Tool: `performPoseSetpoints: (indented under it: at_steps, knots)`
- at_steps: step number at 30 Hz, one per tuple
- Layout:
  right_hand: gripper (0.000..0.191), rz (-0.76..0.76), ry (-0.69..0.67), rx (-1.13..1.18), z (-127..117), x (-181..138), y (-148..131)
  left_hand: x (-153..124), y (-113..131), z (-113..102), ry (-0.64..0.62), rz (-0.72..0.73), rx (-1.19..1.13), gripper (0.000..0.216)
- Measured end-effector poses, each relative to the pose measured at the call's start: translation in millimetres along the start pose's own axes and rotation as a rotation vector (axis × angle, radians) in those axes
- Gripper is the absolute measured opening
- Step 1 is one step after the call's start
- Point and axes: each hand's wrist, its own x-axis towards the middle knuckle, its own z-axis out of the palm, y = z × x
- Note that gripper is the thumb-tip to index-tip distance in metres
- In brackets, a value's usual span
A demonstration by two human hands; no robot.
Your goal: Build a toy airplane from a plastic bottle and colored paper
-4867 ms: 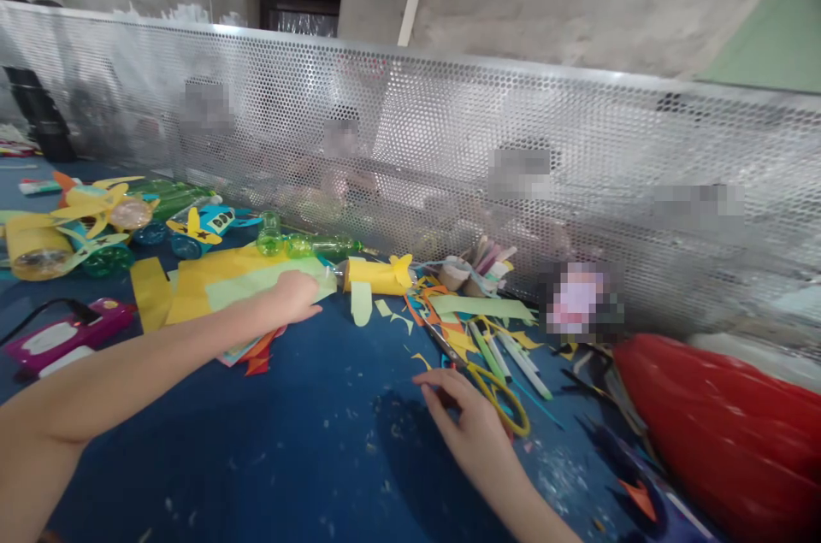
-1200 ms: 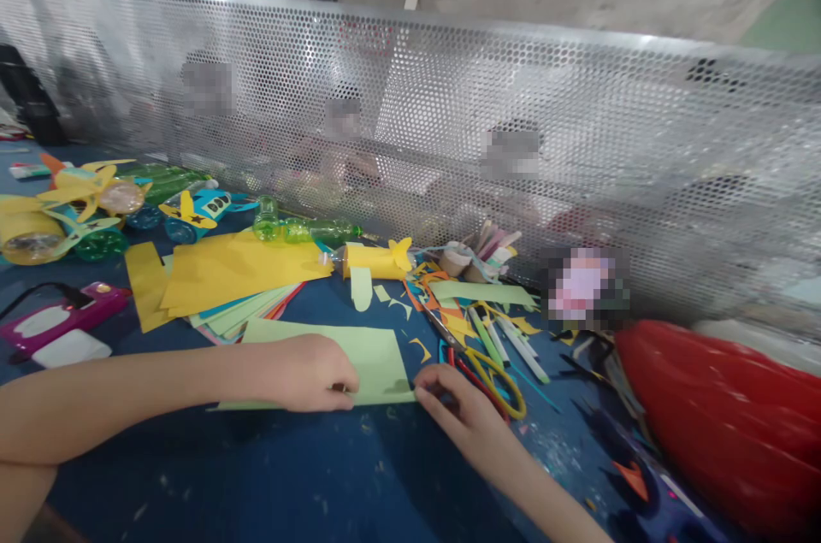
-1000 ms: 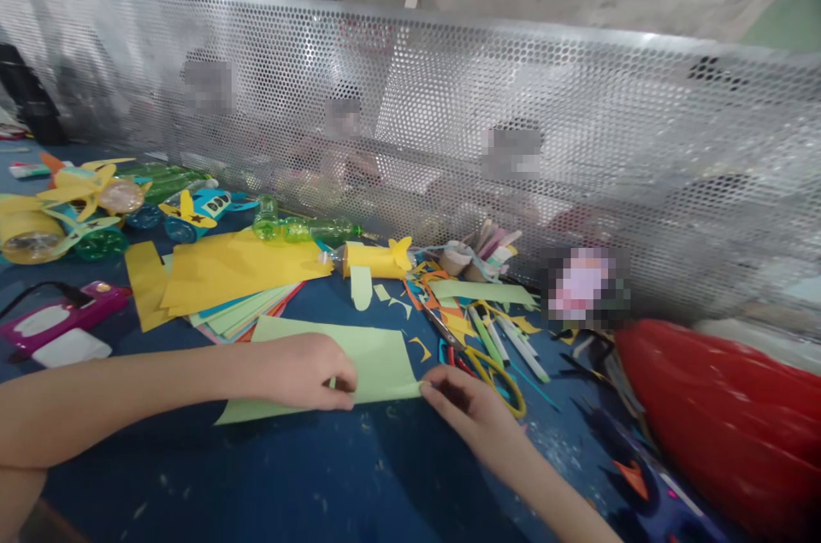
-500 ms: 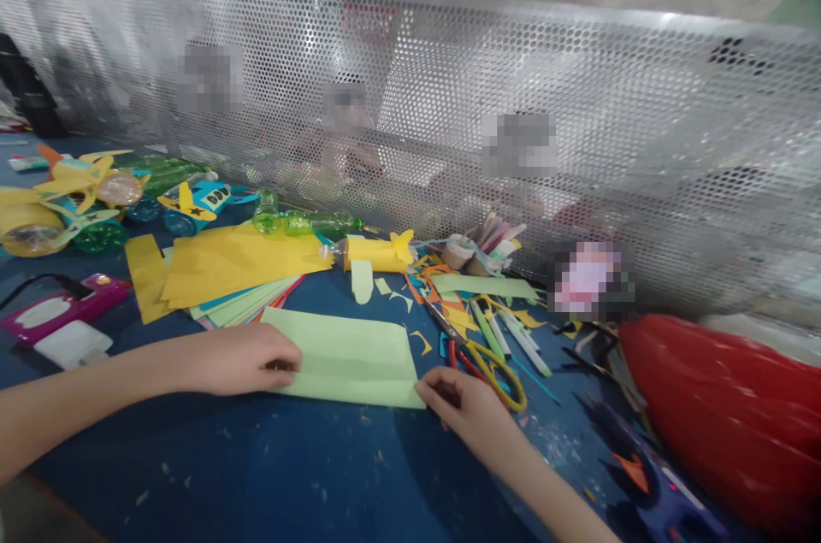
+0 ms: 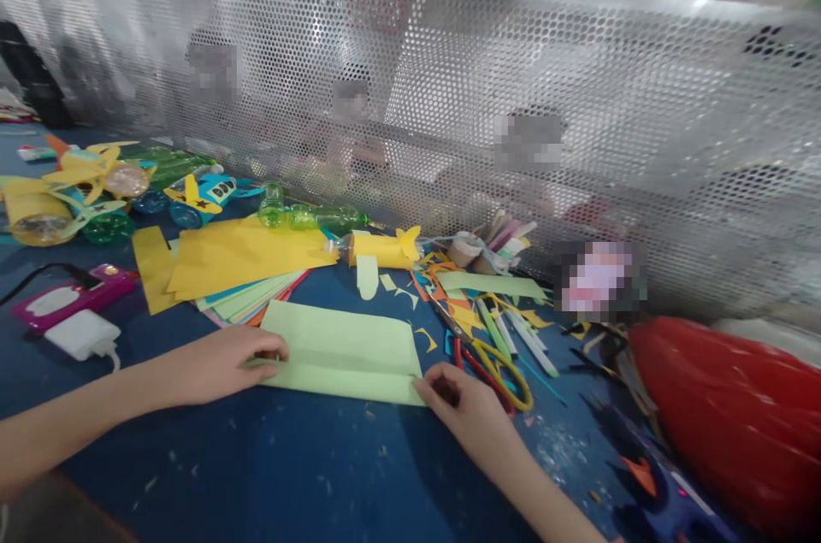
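A light green sheet of paper [image 5: 343, 351] lies on the blue table in front of me, with a crease or fold along its near edge. My left hand [image 5: 237, 362] is at its left end, thumb and fingers closed on the paper's edge. At the near right corner my right hand [image 5: 458, 393] pinches the sheet between thumb and fingers. Just beyond my right hand lie scissors [image 5: 500, 372] with yellow and red handles. A small rounded green cutout [image 5: 368, 276] rests behind the sheet.
Yellow sheets [image 5: 250, 256] cover a fan of coloured paper. Behind stands a yellow-wrapped bottle [image 5: 383, 250]. Markers [image 5: 526, 338] and scraps lie right, near a red plastic bag [image 5: 724, 415] and a blue glue gun [image 5: 673, 492]. A magenta power strip [image 5: 70, 299] is left; a perforated metal screen [image 5: 436, 98] borders the back.
My left hand has shifted slightly left along the sheet's edge, and its fingers and thumb show more clearly. My right hand keeps its pinch on the corner. The view has moved slightly.
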Motion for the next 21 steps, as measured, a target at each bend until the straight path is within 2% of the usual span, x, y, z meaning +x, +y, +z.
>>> performPoseSetpoints:
  at_steps: [5,12,21]
  knots:
    - [0.025,0.000,0.011,0.003,1,-1,0,-1,-6,7,0.085,-0.004,-0.011,0.031]
    - [0.026,0.017,0.028,-0.023,3,-1,0,3,-19,-1,-0.042,0.064,-0.141,0.035]
    - [0.028,0.028,0.039,-0.067,5,-4,-2,2,-18,0,0.006,0.015,-0.100,0.034]
